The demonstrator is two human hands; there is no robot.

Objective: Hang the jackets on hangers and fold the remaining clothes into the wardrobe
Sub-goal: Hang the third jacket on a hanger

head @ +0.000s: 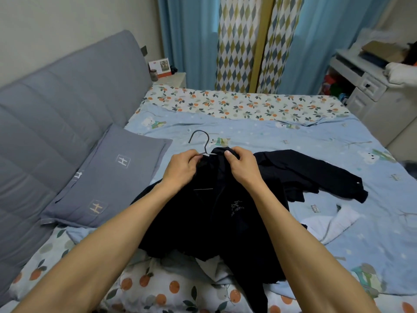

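Forearms, two, bare: enter from the near edge and converge over the middle of the bed, wrists roughly level.

Item 1. Black fabric jacket with a small pale chest logo (216,213): lies crumpled on the pale blue printed bedsheet (338,154), collar end away from the camera, hem toward it. Status: partly mounted on its hanger, by the look of it.

Item 2. Left hand (181,169): fingers curled round the base of the hook of the thin grey metal hanger (199,141), at the left of the collar. The hook stands clear beyond the collar, on the far side.

Item 3. Right hand (242,164): thumb and fingers pinch the collar fabric just right of the hanger neck.

Handling note: the left hand should likely hold the hanger steady while the right draws the collar and shoulder over the wire arm; seat both shoulders evenly and centre the neck at the hook before lifting, or the jacket may slide off one side.

Item 4. Second dark garment (316,175): spread to the right, further off, untouched.

Item 5. White cloth (334,222): right, near the jacket.

Item 6. Grey square pillow (108,177): left, against the grey padded headboard (56,105).
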